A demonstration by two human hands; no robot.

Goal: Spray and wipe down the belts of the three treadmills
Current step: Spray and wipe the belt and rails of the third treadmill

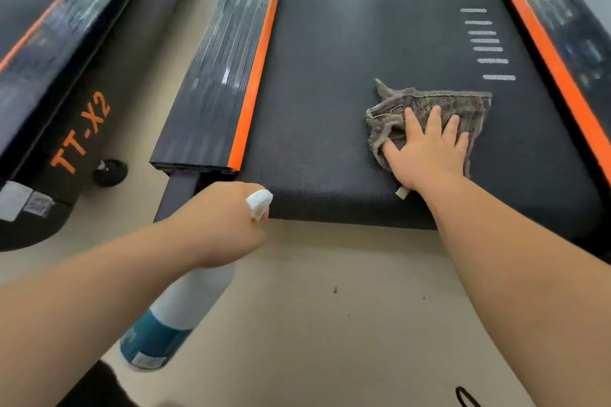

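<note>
Wiping now: pressing the right hand [429,152] flat, with fingers straight and spread, onto the grey cloth [463,106] at the near end of the belt [330,92], right of centre. Gripping the spray bottle [178,317] in the left hand [221,225], with fingers curled round its neck, nozzle by the belt's near-left corner, body hanging over the floor [330,291]. Best to weight the palm, sweep long overlapping passes up to each orange strip [254,82], and refold once soiled. Probably wiping treadmill 1, with a 2nd treadmill [66,129] waiting at left.
</note>
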